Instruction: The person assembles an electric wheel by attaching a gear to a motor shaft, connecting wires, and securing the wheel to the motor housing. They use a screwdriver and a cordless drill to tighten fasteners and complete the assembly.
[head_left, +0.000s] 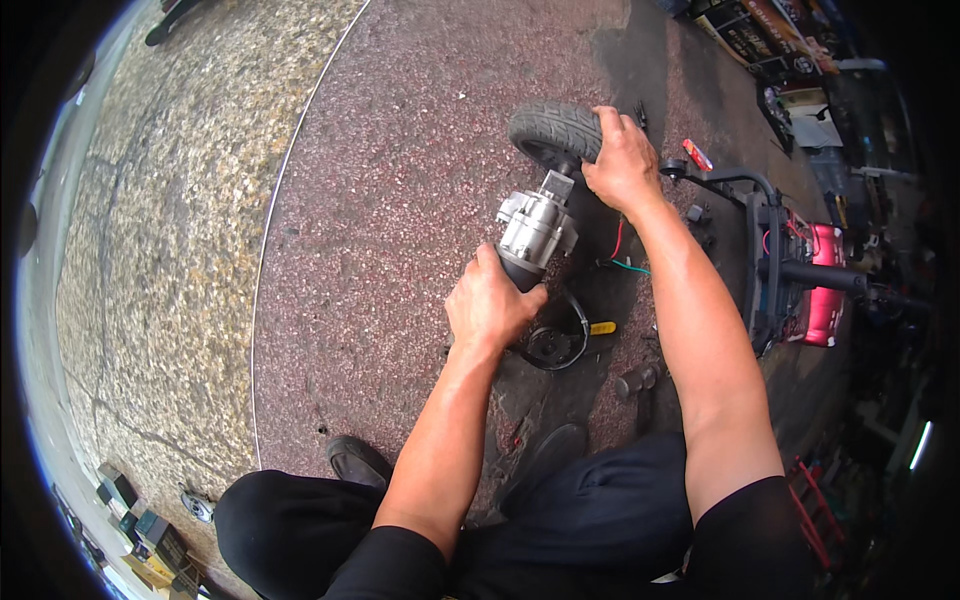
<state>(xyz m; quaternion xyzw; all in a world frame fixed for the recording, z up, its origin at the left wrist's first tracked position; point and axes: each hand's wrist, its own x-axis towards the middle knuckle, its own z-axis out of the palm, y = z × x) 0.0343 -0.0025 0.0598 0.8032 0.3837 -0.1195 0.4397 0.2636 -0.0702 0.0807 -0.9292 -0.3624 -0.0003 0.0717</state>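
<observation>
My left hand (491, 307) is wrapped around the black end (519, 276) of a silver metal motor unit (532, 229), which looks like a geared drive. A shaft joins the unit's far end to a small wheel with a treaded black rubber tyre (551, 127). On the right side of that tyre, my right hand (622, 161) grips its edge, with some fingers hidden. Red wire (618, 238) and green wire (631, 267) lie beneath my right forearm. Close to my left wrist, a round black part (547, 345) with a looped cable rests on the ground beside a yellow handle (602, 328).
A hammer-like tool (636, 381) lies near my knees. To the right stands a dark metal vehicle frame (761, 247) with a pink-red cover (825, 300). A small red package (697, 155) and printed cartons (750, 37) are farther off. Dark blocks (161, 540) sit at lower left.
</observation>
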